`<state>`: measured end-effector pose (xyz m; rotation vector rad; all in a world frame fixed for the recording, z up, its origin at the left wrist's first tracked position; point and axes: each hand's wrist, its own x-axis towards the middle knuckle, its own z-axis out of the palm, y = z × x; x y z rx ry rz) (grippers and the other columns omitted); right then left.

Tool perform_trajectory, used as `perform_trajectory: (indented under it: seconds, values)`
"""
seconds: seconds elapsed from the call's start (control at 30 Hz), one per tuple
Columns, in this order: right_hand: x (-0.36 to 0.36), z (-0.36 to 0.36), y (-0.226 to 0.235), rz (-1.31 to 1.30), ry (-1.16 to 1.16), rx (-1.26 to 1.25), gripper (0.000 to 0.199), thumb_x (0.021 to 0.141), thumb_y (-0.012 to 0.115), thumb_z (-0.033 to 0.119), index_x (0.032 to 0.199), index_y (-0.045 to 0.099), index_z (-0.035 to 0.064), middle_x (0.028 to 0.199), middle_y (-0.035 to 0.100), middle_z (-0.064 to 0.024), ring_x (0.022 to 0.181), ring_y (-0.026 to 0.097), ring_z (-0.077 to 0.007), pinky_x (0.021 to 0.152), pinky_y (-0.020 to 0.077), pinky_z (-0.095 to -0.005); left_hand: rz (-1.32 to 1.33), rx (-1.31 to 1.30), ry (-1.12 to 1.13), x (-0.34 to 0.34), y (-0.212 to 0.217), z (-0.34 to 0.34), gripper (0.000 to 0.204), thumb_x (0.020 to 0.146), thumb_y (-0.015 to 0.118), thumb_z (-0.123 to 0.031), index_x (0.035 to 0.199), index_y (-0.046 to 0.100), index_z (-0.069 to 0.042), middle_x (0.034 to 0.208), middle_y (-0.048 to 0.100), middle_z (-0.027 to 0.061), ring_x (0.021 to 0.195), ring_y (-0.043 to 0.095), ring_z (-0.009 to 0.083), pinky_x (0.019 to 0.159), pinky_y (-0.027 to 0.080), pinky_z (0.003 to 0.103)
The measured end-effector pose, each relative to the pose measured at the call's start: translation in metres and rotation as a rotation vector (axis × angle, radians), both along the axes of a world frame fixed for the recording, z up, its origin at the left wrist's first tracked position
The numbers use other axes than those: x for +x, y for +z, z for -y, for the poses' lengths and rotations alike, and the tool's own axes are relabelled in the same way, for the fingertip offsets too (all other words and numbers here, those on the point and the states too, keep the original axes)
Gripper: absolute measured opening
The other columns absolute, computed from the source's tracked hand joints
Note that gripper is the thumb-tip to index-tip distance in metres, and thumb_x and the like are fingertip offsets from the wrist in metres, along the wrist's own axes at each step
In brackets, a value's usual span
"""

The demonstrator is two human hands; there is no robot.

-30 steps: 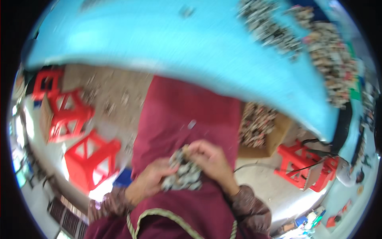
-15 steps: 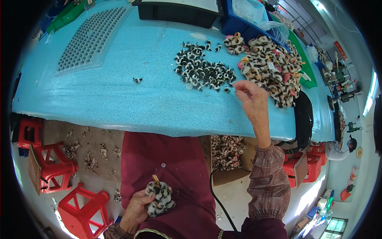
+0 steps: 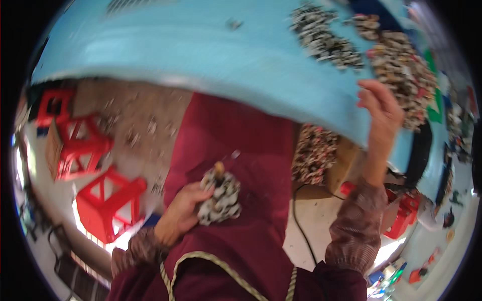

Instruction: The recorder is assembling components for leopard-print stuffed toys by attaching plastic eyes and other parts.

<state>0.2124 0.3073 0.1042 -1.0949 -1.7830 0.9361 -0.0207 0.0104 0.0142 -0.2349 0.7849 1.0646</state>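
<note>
My left hand (image 3: 185,206) grips a small spotted plush toy (image 3: 221,198), white, black and brown with a tan loop on top, in front of the dark red apron (image 3: 241,125). Motion blur hides the toy's finer features. Over the near right part of the blue table, my right hand (image 3: 382,104) has thumb and fingers pinched together. What is between its fingertips, if anything, is too small and blurred to name. Just beyond them lies a heap of small black-and-white parts (image 3: 326,40). Beside that hand is a pile of spotted plush pieces (image 3: 401,65).
One loose small part (image 3: 234,23) lies apart on the blue table (image 3: 150,55). Below the table edge stands a cardboard box (image 3: 344,163) filled with spotted pieces. Red stools (image 3: 108,203) stand at left, with scraps on the floor. A black cable (image 3: 296,220) hangs at right.
The whole view has swung downward and left, and is now blurred. My right hand has drawn slightly back from the heap of small parts. The plush toy stays in my left hand.
</note>
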Motion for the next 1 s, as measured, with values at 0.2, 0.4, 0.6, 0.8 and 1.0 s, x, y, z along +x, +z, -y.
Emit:
perform_trajectory:
  seconds: [0.2,0.4,0.6,0.8,1.0]
  values:
    - [-0.022,0.110,-0.021,-0.038,0.307,-0.454,0.012,0.077,0.057,-0.009,0.082,0.066,-0.0030,0.076,0.063,-0.0069,0.062,0.058,-0.0093,0.057,0.0462,-0.0214,0.080,-0.123,0.056,0.005,0.002,-0.006,0.031,0.090,0.058,-0.020,0.112,0.057,0.003,0.102,0.065,0.0120,0.093,0.065,0.0234,0.086,0.052,0.038]
    - [-0.043,0.174,-0.060,-0.132,0.509,-0.696,0.017,0.074,0.066,-0.007,0.091,0.068,-0.0017,0.087,0.064,-0.0080,0.074,0.061,-0.0126,0.065,0.0497,-0.0225,0.065,-0.137,0.019,0.006,0.002,0.004,0.030,0.091,0.058,-0.021,0.110,0.059,0.002,0.102,0.066,0.0122,0.092,0.066,0.0222,0.085,0.053,0.036]
    - [-0.055,0.183,-0.065,-0.035,0.660,-0.542,0.021,0.075,0.068,-0.004,0.095,0.067,0.0008,0.089,0.065,-0.0066,0.083,0.063,-0.0135,0.072,0.0501,-0.0240,-0.028,-0.111,-0.006,0.009,0.004,0.003,0.027,0.091,0.059,-0.020,0.108,0.061,0.001,0.097,0.067,0.0092,0.085,0.065,0.0170,0.079,0.053,0.031]
    - [-0.054,0.194,-0.064,-0.041,0.500,-0.872,0.018,0.075,0.068,-0.009,0.092,0.063,-0.0016,0.087,0.065,-0.0032,0.081,0.062,-0.0069,0.073,0.0516,-0.0196,-0.112,-0.122,-0.018,0.012,0.005,0.000,0.023,0.089,0.060,-0.015,0.105,0.061,0.002,0.092,0.067,0.0090,0.079,0.065,0.0157,0.072,0.054,0.028]
    - [-0.054,0.191,-0.067,0.039,0.533,-0.765,0.015,0.075,0.068,-0.005,0.088,0.063,-0.0015,0.077,0.066,-0.0070,0.071,0.064,-0.0109,0.064,0.0514,-0.0239,-0.144,-0.110,-0.064,0.009,0.008,-0.001,0.025,0.088,0.061,-0.014,0.106,0.061,0.004,0.090,0.067,0.0098,0.077,0.065,0.0160,0.072,0.054,0.028]
